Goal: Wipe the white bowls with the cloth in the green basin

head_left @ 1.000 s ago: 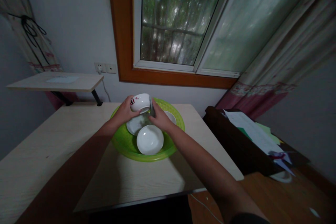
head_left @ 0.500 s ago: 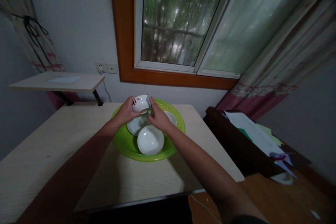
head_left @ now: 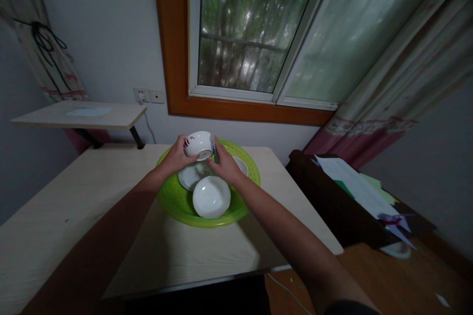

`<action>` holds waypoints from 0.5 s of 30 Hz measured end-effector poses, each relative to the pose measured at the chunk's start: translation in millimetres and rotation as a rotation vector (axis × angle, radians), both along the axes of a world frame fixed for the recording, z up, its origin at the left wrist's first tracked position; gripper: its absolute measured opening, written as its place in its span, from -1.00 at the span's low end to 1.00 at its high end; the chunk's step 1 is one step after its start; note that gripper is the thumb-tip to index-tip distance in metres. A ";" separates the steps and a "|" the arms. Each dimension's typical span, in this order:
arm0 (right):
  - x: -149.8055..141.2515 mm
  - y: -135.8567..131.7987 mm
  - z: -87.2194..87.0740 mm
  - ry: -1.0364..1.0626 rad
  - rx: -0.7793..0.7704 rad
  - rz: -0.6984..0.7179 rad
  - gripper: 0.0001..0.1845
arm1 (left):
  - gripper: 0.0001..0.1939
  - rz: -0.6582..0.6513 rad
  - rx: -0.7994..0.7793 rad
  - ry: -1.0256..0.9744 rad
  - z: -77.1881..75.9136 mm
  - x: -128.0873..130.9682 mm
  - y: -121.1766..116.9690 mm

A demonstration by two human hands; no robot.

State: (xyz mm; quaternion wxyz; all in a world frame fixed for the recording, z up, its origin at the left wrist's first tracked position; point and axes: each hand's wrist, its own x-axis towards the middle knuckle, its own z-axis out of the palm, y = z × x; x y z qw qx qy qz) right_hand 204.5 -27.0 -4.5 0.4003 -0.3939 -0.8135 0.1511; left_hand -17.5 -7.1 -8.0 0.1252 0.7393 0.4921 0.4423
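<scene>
A white bowl (head_left: 197,143) with red and dark print on its side is held up, tilted, over a green plastic basin (head_left: 210,222). My left hand (head_left: 176,158) grips its left side, fingers behind and thumb near the foot. Against its right side my right hand (head_left: 225,163) is closed on a thin grey pad or cloth (head_left: 213,145), mostly hidden by the fingers. Below, inside the basin, lie a white bowl (head_left: 212,198) at the front, a white plate (head_left: 191,176) partly under the held bowl, and another white dish (head_left: 242,165) partly behind my right hand.
The basin stands on a pale wooden table (head_left: 111,197). A raised shelf (head_left: 121,117) with a paper on it is at the back left. To the right, papers (head_left: 351,184) lie on a dark brown piece of furniture (head_left: 325,202). A window (head_left: 244,34) is behind.
The held bowl has turned and tilted slightly, so more of its underside shows. My right hand and the grey piece have shifted a little along its right side. The dishes in the basin stay put.
</scene>
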 end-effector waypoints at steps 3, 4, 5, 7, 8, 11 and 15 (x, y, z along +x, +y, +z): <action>-4.2 -8.4 5.2 -0.119 0.163 0.080 -0.14 | -0.33 -0.026 -0.003 -0.024 -1.6 1.4 0.8; -6.1 -11.9 7.2 -0.152 0.209 0.102 -0.14 | -0.33 -0.032 -0.009 -0.043 -2.0 1.7 1.2; -8.1 -15.1 9.0 -0.189 0.243 0.120 -0.14 | -0.33 -0.033 -0.017 -0.064 -2.2 1.8 1.7; -11.7 -19.7 11.2 -0.244 0.291 0.143 -0.11 | -0.33 -0.014 -0.025 -0.107 -2.0 1.5 3.1; -13.1 -20.6 11.4 -0.258 0.302 0.145 -0.09 | -0.32 0.007 -0.021 -0.129 -1.8 1.1 4.1; -14.7 -17.6 7.3 -0.241 0.294 0.123 -0.02 | -0.30 0.091 0.027 -0.194 -1.0 0.1 7.2; -11.0 -5.2 -4.4 -0.139 0.171 0.094 0.04 | -0.29 0.146 0.034 -0.232 -0.6 -1.1 8.5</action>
